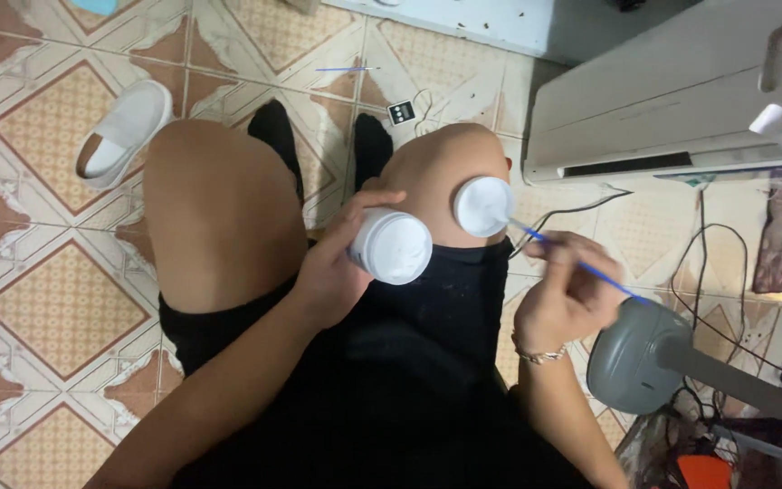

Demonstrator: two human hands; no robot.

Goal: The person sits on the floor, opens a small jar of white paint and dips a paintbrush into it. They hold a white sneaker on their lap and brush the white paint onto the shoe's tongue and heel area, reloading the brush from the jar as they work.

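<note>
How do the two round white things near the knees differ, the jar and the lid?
The jar is gripped in the left hand; the lid rests on the knee, untouched by either hand. The jar looks larger and deeper, the lid flatter. The brush in the right hand points at the lid, not the jar. Both are round and white.

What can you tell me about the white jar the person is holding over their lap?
The white jar is a small round tub, plastic by its look, open and tipped so its mouth faces the camera, showing white filling. The left hand grips it from the side, thumb along its top. It sits above the black shorts, close beside its white lid, which rests on the knee.
</note>
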